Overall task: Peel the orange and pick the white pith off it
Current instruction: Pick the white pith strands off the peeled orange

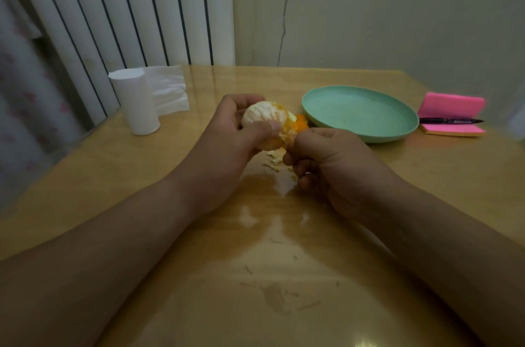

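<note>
Orange: the orange (265, 115) is held above the middle of the tabletop (170, 233); it is mostly bare and white with pith.
Left hand: the left hand (227, 136) cups it, fingers curled behind and thumb pressed on the front, so it cannot turn.
Right hand: the right hand (326, 159), fingers curled, seems to pinch the remaining peel (287, 133) low on the right, probably to tear it off; its fingertips are hidden.
Scraps: pale scraps (274, 159) lie under the hands.
Plate: the green plate (355, 110) stands toward the far right edge.

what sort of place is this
Probably a home: a wooden table in a wall corner by a white radiator, holding a tissue roll, a green plate and pink sticky notes.
</note>
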Motion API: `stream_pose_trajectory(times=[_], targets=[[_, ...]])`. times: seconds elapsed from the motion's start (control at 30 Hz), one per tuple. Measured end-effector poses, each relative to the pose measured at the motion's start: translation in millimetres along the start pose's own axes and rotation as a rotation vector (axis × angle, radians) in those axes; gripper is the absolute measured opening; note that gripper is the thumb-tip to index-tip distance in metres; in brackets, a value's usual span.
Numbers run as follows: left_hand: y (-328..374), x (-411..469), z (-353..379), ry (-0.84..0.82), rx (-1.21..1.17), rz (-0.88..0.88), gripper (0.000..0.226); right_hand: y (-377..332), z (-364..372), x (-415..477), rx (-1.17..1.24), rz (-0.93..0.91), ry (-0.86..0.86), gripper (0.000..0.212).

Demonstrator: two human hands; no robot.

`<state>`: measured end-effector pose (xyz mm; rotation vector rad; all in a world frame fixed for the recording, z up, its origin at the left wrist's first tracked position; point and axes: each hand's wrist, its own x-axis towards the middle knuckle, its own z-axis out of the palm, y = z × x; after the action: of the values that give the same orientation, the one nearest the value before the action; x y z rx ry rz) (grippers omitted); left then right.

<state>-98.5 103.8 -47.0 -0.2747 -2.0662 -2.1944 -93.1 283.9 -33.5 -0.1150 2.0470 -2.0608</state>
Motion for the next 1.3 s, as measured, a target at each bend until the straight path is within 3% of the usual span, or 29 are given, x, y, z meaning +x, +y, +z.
stream_pose_trajectory(times=[0.2,0.37,0.83,1.03,1.13,1.3], targets=[[2.6,1.9,2.7,-0.005,-0.174,-0.105,0.034,-0.9,-3.7,-1.5,-0.135,-0.106,-0.016,0.013],[3.6,3.0,1.3,-0.099,-0.274,-0.171,0.05,0.2,-5.0,-0.4,-0.109,-0.171,-0.07,0.015],[9.2,-1.3,4.4,-0.063,-0.302,-0.259,0.051,2.7,-8.8,2.2,-0.083,-0.208,-0.132,0.02],[10.3,-0.5,4.1,-0.031,-0.311,-0.244,0.052,6.7,-11.4,6.4,-0.126,-0.234,-0.144,0.004],[12.8,1.8,0.3,0.0,-0.353,-0.241,0.056,9.0,-14.3,8.6,-0.148,-0.208,-0.126,0.01],[12.1,1.8,-2.0,0.008,-0.335,-0.243,0.052,9.4,-17.4,6.4,-0.448,-0.32,-0.003,0.009]])
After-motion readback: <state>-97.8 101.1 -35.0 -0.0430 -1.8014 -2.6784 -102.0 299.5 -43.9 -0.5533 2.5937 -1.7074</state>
